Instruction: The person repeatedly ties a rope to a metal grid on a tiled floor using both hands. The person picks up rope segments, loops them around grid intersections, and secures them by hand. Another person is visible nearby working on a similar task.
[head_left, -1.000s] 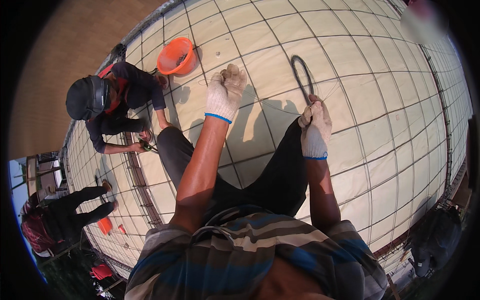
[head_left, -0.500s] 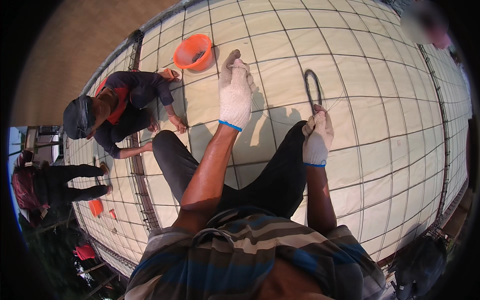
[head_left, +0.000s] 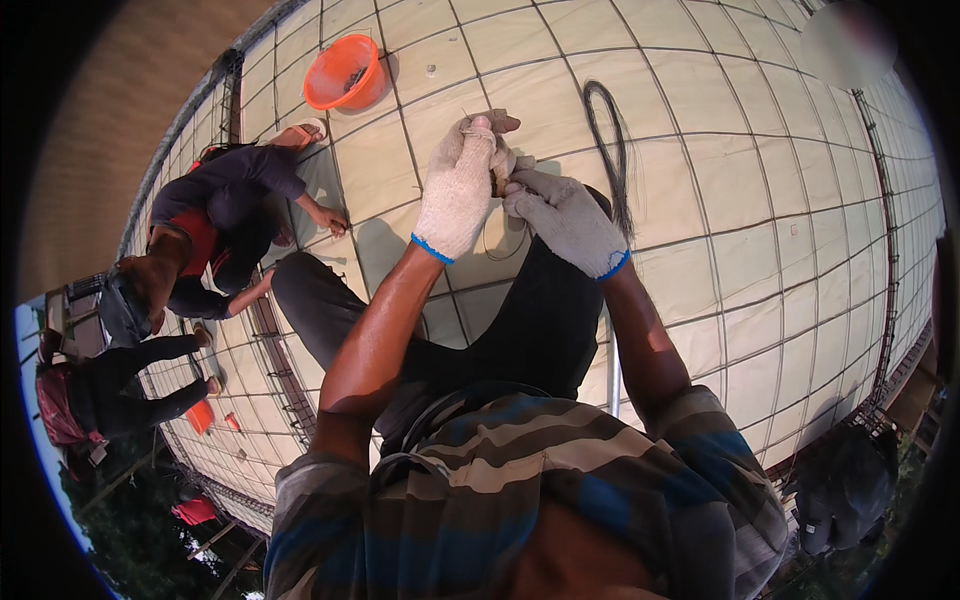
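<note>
Both my hands wear off-white knit gloves with blue cuffs and meet above the steel grid, in front of my bent knees. My left hand (head_left: 460, 180) is raised with its palm turned inward and its fingers curled; what it holds is hidden. My right hand (head_left: 572, 222) reaches across to it, thumb and fingers pinched together at the left palm. A thin dark wire (head_left: 507, 256) curves below the hands, apparently from the right fingertips. Beyond my right knee, a long looped bundle of dark wire (head_left: 625, 200) lies on the grid.
A steel rod grid (head_left: 690, 180) covers pale sheeting. An orange bucket (head_left: 345, 75) with dark contents stands at the upper left. A crouching co-worker (head_left: 215, 215) reaches to the grid at left; another person (head_left: 110, 385) stands farther back. A dark bundle (head_left: 850, 485) sits lower right.
My right hand has let go of the looped wire bundle and moved left to my left hand. The bundle now lies on the grid. The whole view has shifted slightly.
</note>
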